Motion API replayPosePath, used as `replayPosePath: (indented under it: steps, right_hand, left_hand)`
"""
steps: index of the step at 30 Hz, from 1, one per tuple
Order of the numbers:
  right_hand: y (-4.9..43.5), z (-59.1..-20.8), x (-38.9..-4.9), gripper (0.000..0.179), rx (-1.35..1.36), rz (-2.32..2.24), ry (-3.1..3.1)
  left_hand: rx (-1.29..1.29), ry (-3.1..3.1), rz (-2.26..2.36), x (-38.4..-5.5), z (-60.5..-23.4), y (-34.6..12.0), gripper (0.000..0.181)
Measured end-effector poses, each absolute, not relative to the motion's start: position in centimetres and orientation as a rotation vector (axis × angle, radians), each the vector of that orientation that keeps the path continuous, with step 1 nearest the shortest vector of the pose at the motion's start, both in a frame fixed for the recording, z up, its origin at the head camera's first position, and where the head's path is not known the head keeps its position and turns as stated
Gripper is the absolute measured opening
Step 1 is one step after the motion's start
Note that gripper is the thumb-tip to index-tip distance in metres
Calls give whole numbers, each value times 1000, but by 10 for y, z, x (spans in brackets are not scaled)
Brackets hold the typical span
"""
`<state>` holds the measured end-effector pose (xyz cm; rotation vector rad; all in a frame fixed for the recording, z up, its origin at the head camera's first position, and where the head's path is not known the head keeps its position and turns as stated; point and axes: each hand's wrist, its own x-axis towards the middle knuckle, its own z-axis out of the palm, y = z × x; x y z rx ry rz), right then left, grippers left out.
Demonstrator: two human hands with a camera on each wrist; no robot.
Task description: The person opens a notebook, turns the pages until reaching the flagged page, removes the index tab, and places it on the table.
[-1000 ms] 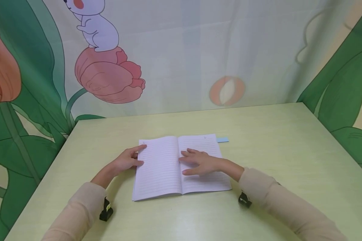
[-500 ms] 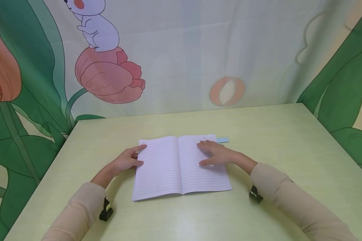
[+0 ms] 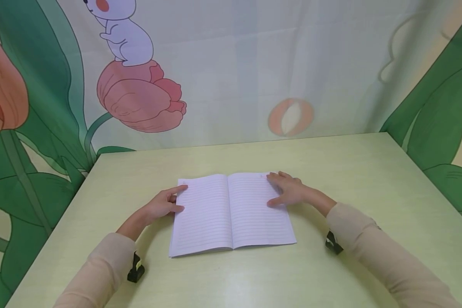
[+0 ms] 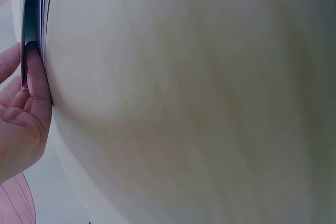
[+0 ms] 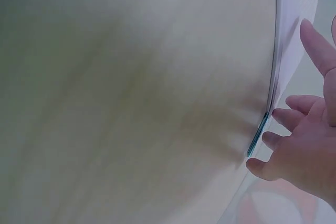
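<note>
An open lined notebook [image 3: 204,218] lies on the table, its blank ruled pages facing up. At its left edge my left hand [image 3: 162,205] grips the pages, thumb and a finger on top. In the left wrist view, other fingers [image 4: 37,74] of that hand reach between the notebook's layers [image 4: 46,3]. My right hand [image 3: 289,189] is spread over the upper right edge of the right page. Seen from the right wrist, its fingers are apart, close to a teal-blue tab [image 5: 257,136] sticking out of the notebook's edge; in the head view the hand hides this tab.
The pale yellow-green table [image 3: 231,282] extends around the notebook on all sides. Behind it hangs a cloth backdrop [image 3: 231,85] printed with flowers, leaves and a white animal. A black wrist-worn device [image 3: 135,268] hangs beneath the left sleeve, another device [image 3: 333,243] beneath the right.
My right hand has slid from the middle of the notebook, near the fold, rightward and away to the upper right edge, covering the blue tab. The left hand has stayed put.
</note>
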<state>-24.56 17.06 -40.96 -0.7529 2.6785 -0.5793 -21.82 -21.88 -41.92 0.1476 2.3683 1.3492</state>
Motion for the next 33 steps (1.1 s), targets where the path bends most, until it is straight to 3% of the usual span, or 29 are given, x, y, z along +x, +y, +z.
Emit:
replayPosePath:
  steps: [33]
  right_hand:
    - [172, -409, -246, 90, -685, -502, 2695]
  left_hand:
    - [130, 2357, 1365, -219, -421, -219, 67]
